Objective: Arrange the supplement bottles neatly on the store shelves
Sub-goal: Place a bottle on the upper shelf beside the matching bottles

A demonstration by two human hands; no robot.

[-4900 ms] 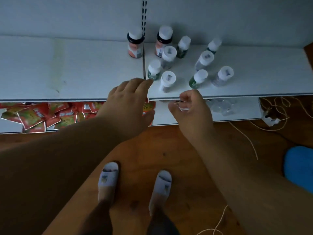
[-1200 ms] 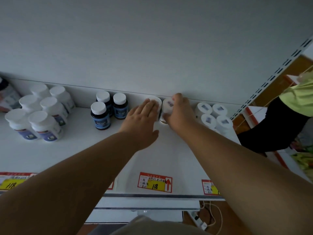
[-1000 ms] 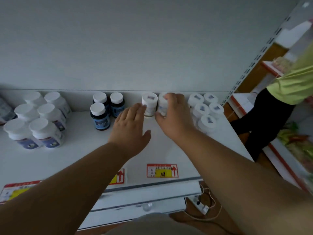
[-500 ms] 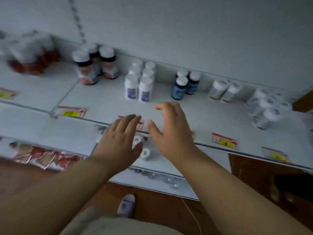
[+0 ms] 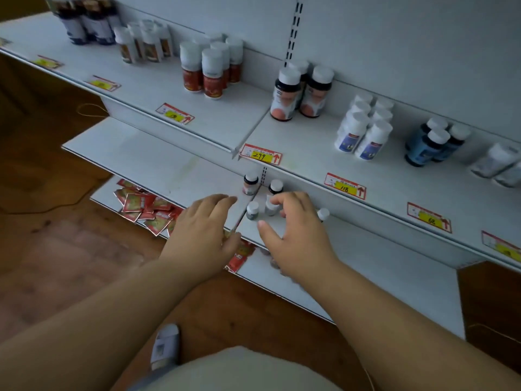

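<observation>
Nearest the camera, a pale rounded shape, likely the person's clothing (image 5: 239, 368), fills the bottom edge, with a white slipper (image 5: 165, 344) half hidden behind it on the brown wooden floor (image 5: 56, 249). Both bare forearms reach forward over the middle shelf (image 5: 158, 162), a flat white panel. The left hand (image 5: 201, 235) hovers with fingers straight and slightly spread, holding nothing. The right hand (image 5: 296, 235) has its fingers curled over a cluster of small supplement bottles (image 5: 252, 210) at the seam of the middle shelf; whether its grip closes on one cannot be told, since the fingers hide the bottles beneath. The visible small bottles stand upright, long axes vertical, white round caps up; one cap (image 5: 323, 213) peeks out past the knuckles. Below, red foil sachets (image 5: 143, 206) lie scattered on the bottom shelf (image 5: 107, 197), partly covered by the left hand. Farther back, the upper shelf (image 5: 310, 153) carries upright groups: red-labelled white bottles (image 5: 211, 69), dark bottles with orange labels (image 5: 298, 94), white bottles with blue labels (image 5: 363, 131), blue bottles (image 5: 434, 145), and blurred pale ones cut off at the right edge. Red-and-yellow price tags (image 5: 260, 155) line its front lip.
</observation>
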